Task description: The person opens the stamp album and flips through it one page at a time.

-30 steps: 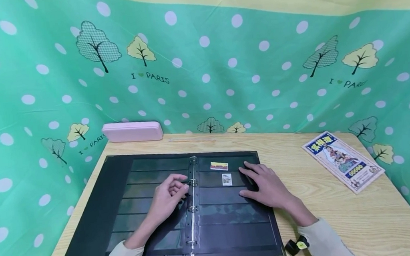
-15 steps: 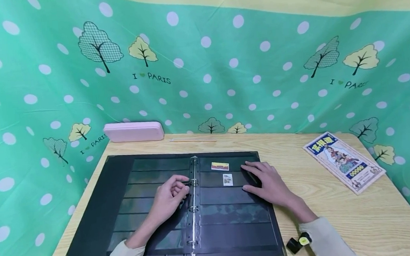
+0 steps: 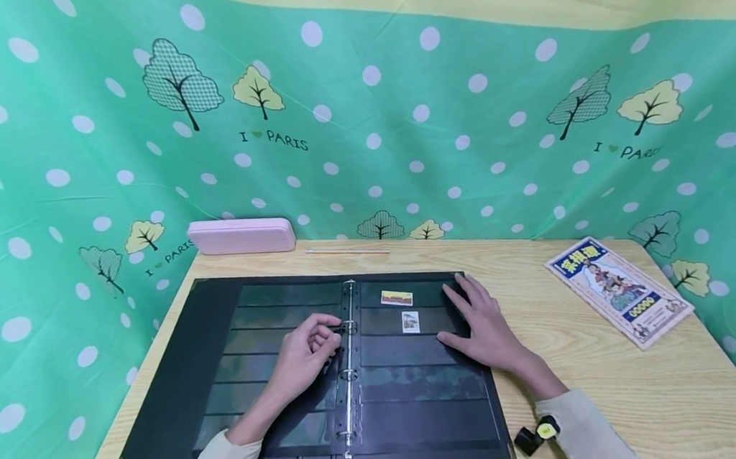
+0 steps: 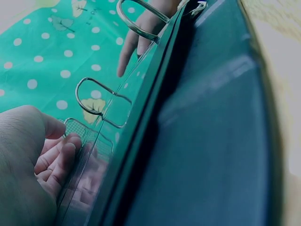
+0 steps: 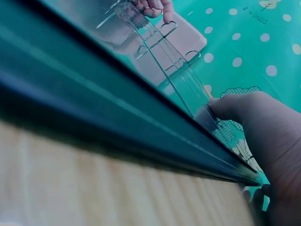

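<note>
A black ring-binder stamp album [image 3: 159, 375] lies spread on the table, with clear pocket pages either side of its metal rings [image 3: 347, 374]. In the right page's upper pockets are a red-and-yellow stamp [image 3: 396, 298] and, just below, a small pale stamp [image 3: 410, 322]. My left hand [image 3: 302, 350] hovers beside the rings with fingers loosely curled and nothing between them; the left wrist view shows its fingertips close to a ring [image 4: 87, 96]. My right hand [image 3: 485, 328] spreads over the right page's outer edge, thumb on the page, fingers toward the top corner.
A pink pencil case [image 3: 242, 236] stands at the back left, beside a thin stick like a pencil [image 3: 347, 251]. A printed booklet [image 3: 619, 290] lies at the right of the wooden table [image 3: 567, 372]. Green dotted cloth [image 3: 399, 133] hangs behind.
My right hand has shifted slightly right, and its fingers have spread and reached up toward the album's top right corner. My left hand stays almost still by the rings.
</note>
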Tool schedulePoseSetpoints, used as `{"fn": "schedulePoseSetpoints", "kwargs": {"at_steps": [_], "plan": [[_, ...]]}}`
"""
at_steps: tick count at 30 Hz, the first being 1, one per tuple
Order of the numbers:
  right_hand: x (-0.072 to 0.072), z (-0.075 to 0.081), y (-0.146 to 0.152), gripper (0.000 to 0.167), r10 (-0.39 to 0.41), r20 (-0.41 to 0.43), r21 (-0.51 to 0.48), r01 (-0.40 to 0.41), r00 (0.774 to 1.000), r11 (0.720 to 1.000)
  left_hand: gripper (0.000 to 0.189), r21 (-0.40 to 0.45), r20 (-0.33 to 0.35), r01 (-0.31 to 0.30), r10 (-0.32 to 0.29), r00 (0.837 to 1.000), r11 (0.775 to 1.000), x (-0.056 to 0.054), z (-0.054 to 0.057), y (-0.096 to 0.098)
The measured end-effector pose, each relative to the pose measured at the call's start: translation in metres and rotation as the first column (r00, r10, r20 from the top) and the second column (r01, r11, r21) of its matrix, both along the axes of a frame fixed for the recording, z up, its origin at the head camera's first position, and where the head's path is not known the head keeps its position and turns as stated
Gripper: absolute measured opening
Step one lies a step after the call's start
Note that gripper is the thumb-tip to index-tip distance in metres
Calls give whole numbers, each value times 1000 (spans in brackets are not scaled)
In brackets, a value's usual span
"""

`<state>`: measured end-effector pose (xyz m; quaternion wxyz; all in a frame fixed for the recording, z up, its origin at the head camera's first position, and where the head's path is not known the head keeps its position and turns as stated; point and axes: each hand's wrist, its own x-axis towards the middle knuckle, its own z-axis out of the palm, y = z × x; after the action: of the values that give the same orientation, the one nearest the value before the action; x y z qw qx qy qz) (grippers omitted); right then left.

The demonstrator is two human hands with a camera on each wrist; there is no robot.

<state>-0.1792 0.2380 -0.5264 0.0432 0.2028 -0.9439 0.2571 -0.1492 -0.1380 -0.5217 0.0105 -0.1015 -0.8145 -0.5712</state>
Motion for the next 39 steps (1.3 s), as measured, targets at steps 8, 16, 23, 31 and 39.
{"fn": "schedulePoseSetpoints", "kwargs": {"at_steps": [8, 16, 23, 31, 39], "plan": [[4, 5, -2, 94, -56, 38, 104, 51, 998, 993, 20, 10, -139, 31, -29, 990, 999, -5, -13, -3], [4, 5, 0, 92, -17, 86, 46, 13, 996, 999, 20, 12, -145, 23, -21, 989, 1000, -5, -17, -4], [3, 9, 3, 92, 4, 128, 37, -9, 992, 999, 21, -21, -5, -14, 14, 1000, 1000, 0, 0, 0], [3, 9, 2, 88, 19, 112, 9, -21, 994, 1000, 22, -16, 4, -24, 24, 1000, 1000, 0, 1, 0], [5, 12, 2, 80, 56, 16, 18, -56, 998, 998, 21, -3, -65, 1, -1, 998, 1000, -2, -6, -2]]}}
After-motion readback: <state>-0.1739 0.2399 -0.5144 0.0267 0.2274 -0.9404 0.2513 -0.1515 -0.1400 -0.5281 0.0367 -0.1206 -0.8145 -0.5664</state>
